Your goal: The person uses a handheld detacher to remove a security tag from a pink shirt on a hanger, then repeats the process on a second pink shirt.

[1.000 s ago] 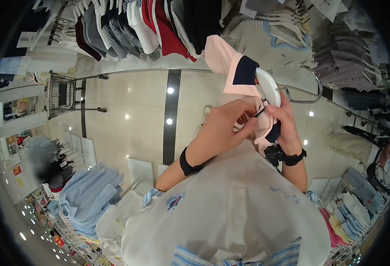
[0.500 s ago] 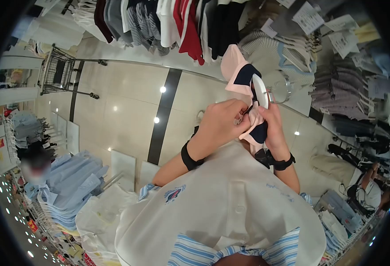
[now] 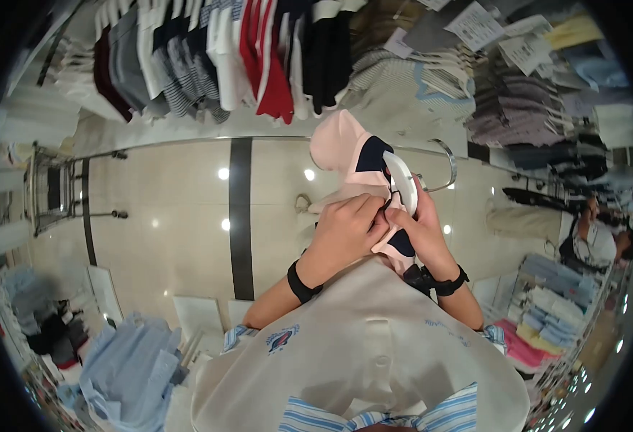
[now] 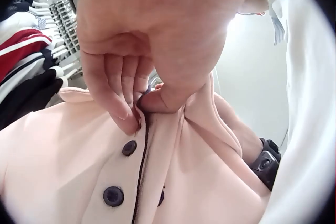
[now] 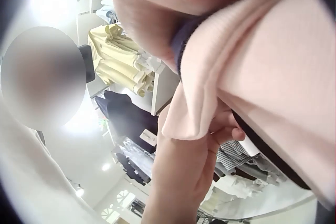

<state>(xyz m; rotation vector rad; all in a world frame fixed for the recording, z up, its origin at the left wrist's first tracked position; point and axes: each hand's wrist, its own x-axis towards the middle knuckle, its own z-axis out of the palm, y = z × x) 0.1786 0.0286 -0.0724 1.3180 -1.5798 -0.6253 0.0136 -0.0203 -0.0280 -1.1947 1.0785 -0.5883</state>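
A pale pink buttoned shirt (image 3: 338,147) with a navy collar (image 3: 373,153) hangs on a white hanger (image 3: 401,175) with a metal hook, held in front of the body. My left hand (image 3: 345,234) pinches the front placket's dark-trimmed edge near the neck between thumb and fingers. Below those fingers, the left wrist view shows dark buttons (image 4: 113,196) down the placket. My right hand (image 3: 426,229) grips the collar beside the hanger, its thumb over the fabric and its other fingers behind. Folded pink cloth (image 5: 199,77) hides part of the fingers in the right wrist view.
Racks of hanging clothes (image 3: 266,65) line the far side. A shopping cart (image 3: 50,191) stands at left on the tiled floor (image 3: 165,209). Blue shirts (image 3: 133,371) hang at lower left; folded clothes (image 3: 547,317) are stacked at right. Another person (image 3: 597,237) is at far right.
The head view has shifted, so the racks and cart appear displaced. The shirt, hanger and both hands appear lower and further left. The left hand stays at the placket, the right at the collar.
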